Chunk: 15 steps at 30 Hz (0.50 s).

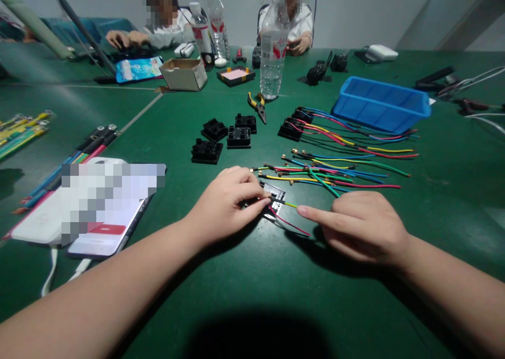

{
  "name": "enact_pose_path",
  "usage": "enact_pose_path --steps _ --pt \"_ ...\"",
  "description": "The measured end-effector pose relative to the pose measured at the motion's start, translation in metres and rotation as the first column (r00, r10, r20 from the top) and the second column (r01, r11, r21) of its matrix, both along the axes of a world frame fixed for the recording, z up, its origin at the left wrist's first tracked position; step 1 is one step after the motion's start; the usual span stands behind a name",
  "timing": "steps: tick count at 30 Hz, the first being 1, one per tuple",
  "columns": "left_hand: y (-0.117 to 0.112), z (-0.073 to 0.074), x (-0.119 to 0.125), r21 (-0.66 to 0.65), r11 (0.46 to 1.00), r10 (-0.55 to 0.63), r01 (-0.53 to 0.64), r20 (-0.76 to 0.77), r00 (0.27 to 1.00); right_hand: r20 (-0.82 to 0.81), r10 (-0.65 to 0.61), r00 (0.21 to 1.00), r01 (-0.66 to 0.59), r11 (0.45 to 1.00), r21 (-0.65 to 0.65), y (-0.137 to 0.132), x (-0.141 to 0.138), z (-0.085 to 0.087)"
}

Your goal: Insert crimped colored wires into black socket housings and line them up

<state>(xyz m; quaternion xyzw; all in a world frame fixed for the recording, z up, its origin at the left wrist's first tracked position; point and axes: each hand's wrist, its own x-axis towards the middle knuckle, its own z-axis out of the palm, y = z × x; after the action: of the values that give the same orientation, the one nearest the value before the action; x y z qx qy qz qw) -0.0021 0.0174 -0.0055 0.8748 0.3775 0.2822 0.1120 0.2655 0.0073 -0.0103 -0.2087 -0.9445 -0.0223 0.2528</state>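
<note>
Two bare hands meet over a green tabletop (221,285), where the step in hand appears to be the fitting of a wire to a small black module; the right hand (365,227) reaches in with its index finger extended, the fingertip at the far end of a yellow-green wire (291,205), the other fingers curled under, and whether its thumb closes on the wire one cannot tell; the left hand (231,196) keeps a narrow grip, thumb and index finger nipped together on the wire's dark end, right over the black module (281,193), which lies on the tabletop partly beneath those fingertips; a thin red wire (292,226) trails from the module toward the right hand; the next move seems to call for a steady pinch and the wire kept in line with the module, though the fingers hide whether its end is seated; just beyond lie loose coloured wires (366,184), then four black modules (239,137) to the left and wired modules (292,128) to the right; farther off are yellow-handled pliers (258,106), a blue bin (379,111) and a clear bottle (272,53); two people sit across the far side.
</note>
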Motion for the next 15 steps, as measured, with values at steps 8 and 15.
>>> enact_pose_path --steps 8,15 --pt "-0.0001 0.0006 0.0006 -0.045 0.999 -0.003 0.003 0.008 1.0 0.003 0.013 1.0 -0.013 1.0 -0.021 0.003 0.0037 0.0019" --pt "0.0005 0.0014 0.0007 -0.152 0.988 0.025 -0.02 0.035 0.999 0.071 0.042 0.997 -0.045 0.998 0.036 0.0004 0.001 0.0013"
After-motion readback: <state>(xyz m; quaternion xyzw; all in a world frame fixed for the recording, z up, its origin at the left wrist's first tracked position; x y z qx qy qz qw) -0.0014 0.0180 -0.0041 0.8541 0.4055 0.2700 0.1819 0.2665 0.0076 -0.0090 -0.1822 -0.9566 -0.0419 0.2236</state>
